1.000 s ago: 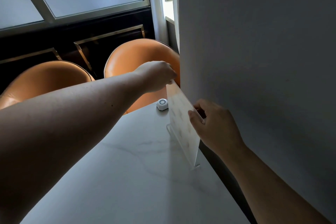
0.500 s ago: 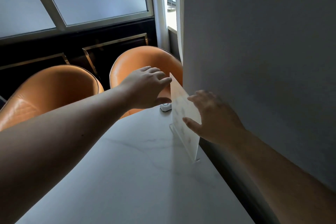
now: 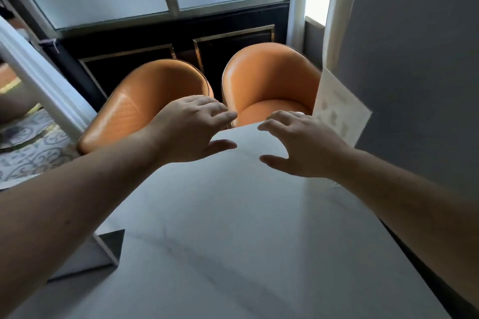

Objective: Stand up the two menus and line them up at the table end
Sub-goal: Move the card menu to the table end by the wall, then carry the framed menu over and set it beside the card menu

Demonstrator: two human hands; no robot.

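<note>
Menu 1 (image 3: 339,109) stands upright at the table's (image 3: 233,228) far right edge by the wall, just beyond the right hand (image 3: 303,147). Menu 2 (image 3: 101,251) lies near-left, under the left forearm, long side along the edge. Both hands are spread and empty; the left hand (image 3: 191,129) is probably nearer.

Glossy marble table (image 3: 233,241), leather chairs (image 3: 269,85)

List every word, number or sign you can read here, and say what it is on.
No text can be read.
Standing menu at the wall: faint pale marks on its face, too blurred to read.
Second menu under the left arm: a plain grey face, no print visible.
Table, chairs: no labels or brands visible.
</note>
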